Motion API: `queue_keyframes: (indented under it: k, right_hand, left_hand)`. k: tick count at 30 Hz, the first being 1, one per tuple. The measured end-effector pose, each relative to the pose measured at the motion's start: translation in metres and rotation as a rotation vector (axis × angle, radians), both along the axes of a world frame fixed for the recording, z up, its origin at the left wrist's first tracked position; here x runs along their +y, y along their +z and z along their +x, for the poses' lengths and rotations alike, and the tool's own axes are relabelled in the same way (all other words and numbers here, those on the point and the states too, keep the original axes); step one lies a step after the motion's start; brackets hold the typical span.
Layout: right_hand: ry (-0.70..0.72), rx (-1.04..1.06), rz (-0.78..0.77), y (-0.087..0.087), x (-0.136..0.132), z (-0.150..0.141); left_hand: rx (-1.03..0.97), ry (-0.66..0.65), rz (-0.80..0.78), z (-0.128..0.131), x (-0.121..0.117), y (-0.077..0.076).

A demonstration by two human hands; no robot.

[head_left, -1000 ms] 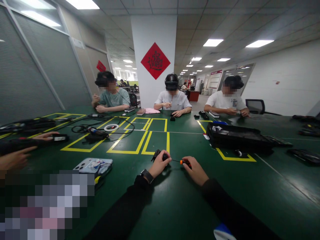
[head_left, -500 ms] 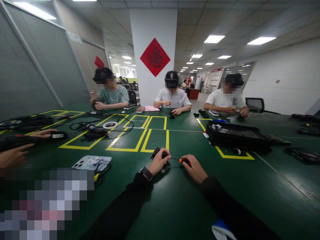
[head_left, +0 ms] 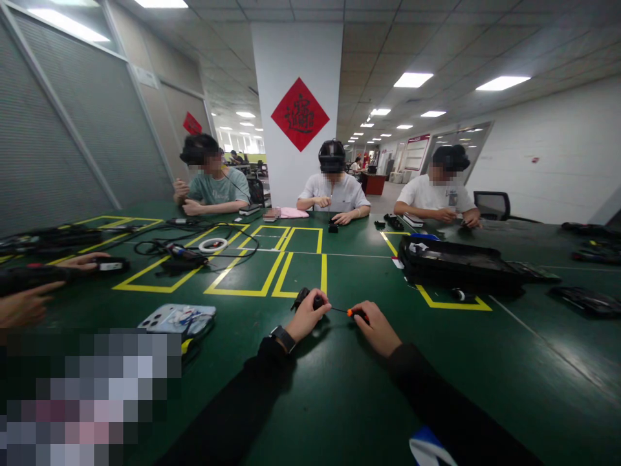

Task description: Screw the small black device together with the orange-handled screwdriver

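My left hand (head_left: 306, 316), with a dark watch on its wrist, is closed around a small black part (head_left: 317, 302) just above the green table. Much of that part is hidden by my fingers, so its kind does not show. My right hand (head_left: 377, 328) grips the orange and black handle of a screwdriver (head_left: 350, 313). Its thin shaft (head_left: 338, 310) points left, and the tip reaches the black part at my left fingertips. Whether the tip sits in a screw is too small to tell.
A long black casing (head_left: 456, 259) lies to the right, a small round piece (head_left: 460, 295) before it. Cables and a white tape ring (head_left: 213, 245) are at left, near a phone (head_left: 177, 317). A co-worker's hands (head_left: 33, 301) hold a black object at far left; three people sit opposite.
Both hands keep nearly the same pose, the screwdriver still against the black part. The whole view has shifted slightly with my head.
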State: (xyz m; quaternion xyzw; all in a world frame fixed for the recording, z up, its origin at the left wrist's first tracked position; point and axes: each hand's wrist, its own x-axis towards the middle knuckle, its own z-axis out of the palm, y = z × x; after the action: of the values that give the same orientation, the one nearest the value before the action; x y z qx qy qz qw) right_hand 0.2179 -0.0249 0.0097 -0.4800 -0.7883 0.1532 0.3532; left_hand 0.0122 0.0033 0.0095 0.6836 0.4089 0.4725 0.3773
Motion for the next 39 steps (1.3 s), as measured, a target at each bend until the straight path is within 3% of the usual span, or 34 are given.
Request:
queue_keyframes:
  k: [13, 23, 39]
  right_hand:
    - [0.003, 0.043, -0.021, -0.0017, -0.0006, 0.0001]
    - [0.034, 0.032, -0.005, -0.0021, 0.0013, 0.0011]
    - [0.011, 0.029, -0.026, -0.0045, 0.0031, 0.0023]
  left_hand:
    - [-0.004, -0.025, 0.013, -0.0009, -0.0009, 0.0009]
    - [-0.028, -0.003, -0.061, -0.0023, 0.0025, -0.0046]
    - [-0.012, -0.044, 0.02, -0.0012, 0.0017, -0.0036]
